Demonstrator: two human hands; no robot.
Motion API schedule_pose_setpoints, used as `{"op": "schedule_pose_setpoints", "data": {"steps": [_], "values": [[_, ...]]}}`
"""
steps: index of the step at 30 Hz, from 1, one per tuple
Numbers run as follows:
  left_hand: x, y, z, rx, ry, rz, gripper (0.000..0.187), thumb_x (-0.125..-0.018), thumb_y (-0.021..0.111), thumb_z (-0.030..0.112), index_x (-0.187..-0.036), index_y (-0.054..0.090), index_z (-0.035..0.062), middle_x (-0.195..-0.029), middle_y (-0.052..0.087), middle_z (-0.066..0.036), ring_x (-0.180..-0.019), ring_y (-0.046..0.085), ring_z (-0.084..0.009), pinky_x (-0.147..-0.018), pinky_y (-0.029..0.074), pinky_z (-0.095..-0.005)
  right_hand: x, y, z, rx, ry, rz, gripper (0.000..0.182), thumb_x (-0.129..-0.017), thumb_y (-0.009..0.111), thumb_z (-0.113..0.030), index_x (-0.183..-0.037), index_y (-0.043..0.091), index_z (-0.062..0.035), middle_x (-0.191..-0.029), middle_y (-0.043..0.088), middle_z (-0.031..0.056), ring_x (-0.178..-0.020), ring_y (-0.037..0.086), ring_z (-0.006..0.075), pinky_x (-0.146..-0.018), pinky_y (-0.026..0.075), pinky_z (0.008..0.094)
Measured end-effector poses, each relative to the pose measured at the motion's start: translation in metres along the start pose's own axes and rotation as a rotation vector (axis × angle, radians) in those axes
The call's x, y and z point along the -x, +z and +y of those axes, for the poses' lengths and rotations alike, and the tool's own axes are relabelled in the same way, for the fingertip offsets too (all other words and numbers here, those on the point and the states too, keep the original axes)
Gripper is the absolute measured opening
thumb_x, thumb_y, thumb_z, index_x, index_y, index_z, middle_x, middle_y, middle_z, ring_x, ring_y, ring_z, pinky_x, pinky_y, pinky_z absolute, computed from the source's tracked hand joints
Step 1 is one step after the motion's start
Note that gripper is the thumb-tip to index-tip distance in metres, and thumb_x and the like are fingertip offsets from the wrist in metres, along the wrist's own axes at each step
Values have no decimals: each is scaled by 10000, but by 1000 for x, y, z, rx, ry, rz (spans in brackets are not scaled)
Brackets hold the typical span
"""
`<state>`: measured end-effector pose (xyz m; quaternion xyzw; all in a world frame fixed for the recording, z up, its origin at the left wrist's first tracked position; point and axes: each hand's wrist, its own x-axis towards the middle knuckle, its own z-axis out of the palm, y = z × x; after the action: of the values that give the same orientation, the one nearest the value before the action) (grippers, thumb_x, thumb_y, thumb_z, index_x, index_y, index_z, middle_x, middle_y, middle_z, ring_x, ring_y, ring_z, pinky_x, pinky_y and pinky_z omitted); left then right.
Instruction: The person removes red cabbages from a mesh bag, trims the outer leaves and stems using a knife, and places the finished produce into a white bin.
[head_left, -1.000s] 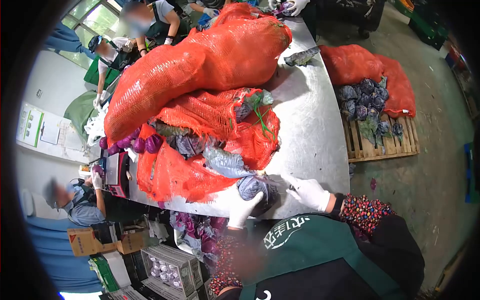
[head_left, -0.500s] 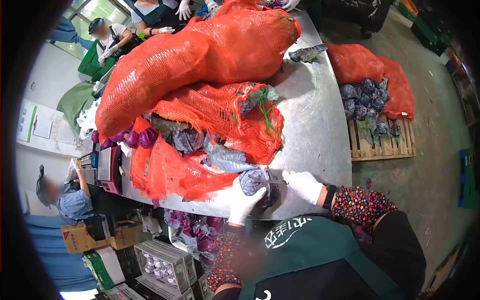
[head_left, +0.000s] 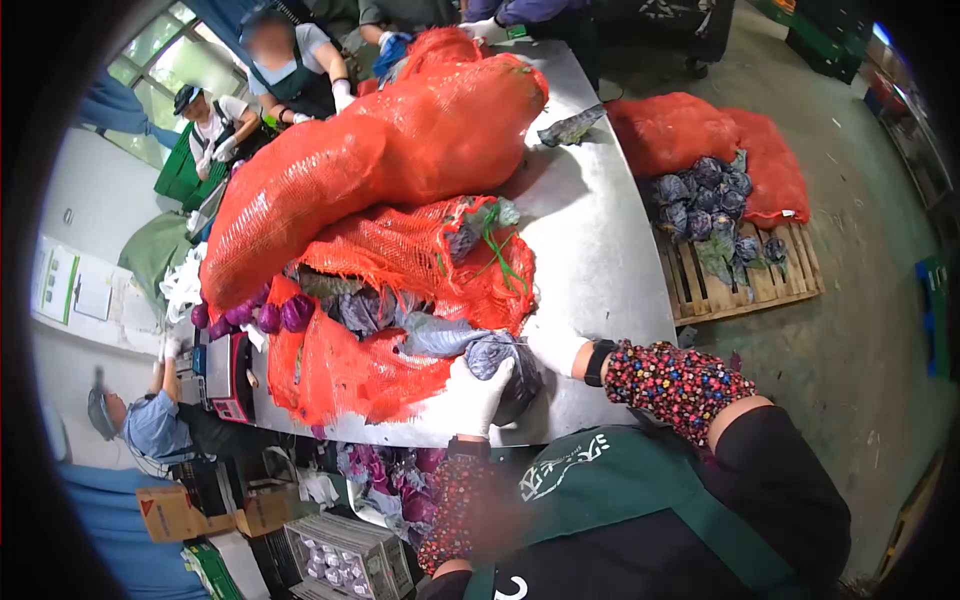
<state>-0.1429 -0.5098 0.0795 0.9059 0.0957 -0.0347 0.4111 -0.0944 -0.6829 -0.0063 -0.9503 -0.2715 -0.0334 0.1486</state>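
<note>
A red cabbage [head_left: 517, 382] with dull purple-blue outer leaves sits at the near edge of the metal table [head_left: 600, 250]. My gloved left hand [head_left: 472, 398] is closed round its left side. In my right hand [head_left: 553, 345], closed at the cabbage's upper right, is a knife [head_left: 514, 343]; its thin blade lies against the top of the cabbage and is partly hidden. Loose cabbage leaves [head_left: 435, 335] rest just beyond, on a torn red mesh bag [head_left: 350, 375]. Over that lies another opened mesh bag [head_left: 390, 245] with green string.
A full red mesh sack [head_left: 370, 150] covers the table's far left. Peeled purple cabbages [head_left: 297, 312] lie beside it near a scale [head_left: 228, 375]. To the right, a pallet [head_left: 790, 270] carries sacks and loose cabbages [head_left: 705, 195]. Several co-workers stand around the far and left sides.
My right hand with the knife has come in from the right, close against the cabbage. My left hand still holds the cabbage. The whole view has shifted slightly.
</note>
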Motion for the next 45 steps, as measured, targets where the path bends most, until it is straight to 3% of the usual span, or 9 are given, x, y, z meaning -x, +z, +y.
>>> {"op": "schedule_pose_setpoints", "data": {"steps": [3, 6, 10, 14, 20, 27, 34, 40, 45], "values": [[30, 27, 35, -653, 366, 50, 771, -588, 832, 395, -1179, 509, 20, -1140, 533, -175, -1058, 495, -390, -898, 435, -488, 15, 32, 6, -65, 54, 62, 268, -802, 522, -116, -1012, 634, 6, -1024, 613, 195, -974, 577, 317, -891, 444, 391], [36, 28, 20, -482, 518, 87, 763, -575, 845, 369, -1186, 511, 58, -1155, 532, -159, -1121, 479, -367, -948, 411, -458, 26, 52, 27, -137, 16, 242, 433, -875, 572, -204, -1239, 508, 22, -1155, 549, 286, -1062, 549, 387, -951, 432, 411], [46, -8, -35, -131, 379, -18, 930, -564, 875, 259, -1332, 395, 45, -1306, 413, -199, -1206, 448, -353, -1038, 377, -446, 42, -16, 21, -493, 254, -223, 411, -919, 543, -369, -1003, 618, 27, -875, 631, 272, -769, 609, 444, -768, 507, 465], [51, -6, -51, 193, 287, -59, 999, -566, 874, 142, -1394, 326, 29, -1340, 420, -170, -1254, 427, -290, -1063, 361, -411, 38, -6, 18, -643, 157, -163, 322, -863, 563, -312, -889, 616, 4, -781, 621, 254, -705, 609, 421, -677, 489, 478], [13, 24, -59, 581, 163, -13, 935, -638, 815, -1, -1423, 308, 14, -1391, 406, -160, -1294, 401, -266, -1082, 350, -396, 1, 1, 23, -832, 419, -238, 573, -850, 569, -279, -1338, 414, -24, -1168, 577, 269, -1038, 588, 408, -890, 478, 442], [48, -2, -97, 665, -83, 39, 724, -740, 735, -64, -1386, 418, 15, -1145, 592, -89, -988, 604, -167, -870, 517, -307, 9, -3, 21, -785, 199, 47, 663, -870, 566, -297, -1470, 308, -181, -1237, 553, 237, -1076, 568, 412, -915, 463, 441], [68, -97, -112, 580, -137, 335, 627, -751, 711, -51, -1331, 474, -23, -1147, 616, -105, -1002, 598, -160, -900, 482, -287, -13, -71, -15, -517, 25, 177, 681, -851, 619, -213, -1468, 337, -271, -665, 540, 85, -583, 573, 284, -578, 491, 405], [85, -125, -133, 468, -122, 549, 557, -746, 752, 14, -1251, 522, -30, -1096, 633, -93, -987, 589, -169, -897, 457, -285, -69, -150, -78, -484, -252, 519, 581, -866, 620, -170, -1409, 443, -279, -670, 509, 67, -583, 598, 258, -510, 484, 383], [125, -150, -143, 149, -319, 851, 789, -782, 754, 74, -1423, 310, -48, -1308, 501, -148, -1143, 508, -213, -996, 397, -322, -64, -125, -186, -458, -464, 85, 535, -896, 488, -151, -1423, 425, -212, -800, 616, 117, -656, 627, 247, -577, 511, 383]]}}
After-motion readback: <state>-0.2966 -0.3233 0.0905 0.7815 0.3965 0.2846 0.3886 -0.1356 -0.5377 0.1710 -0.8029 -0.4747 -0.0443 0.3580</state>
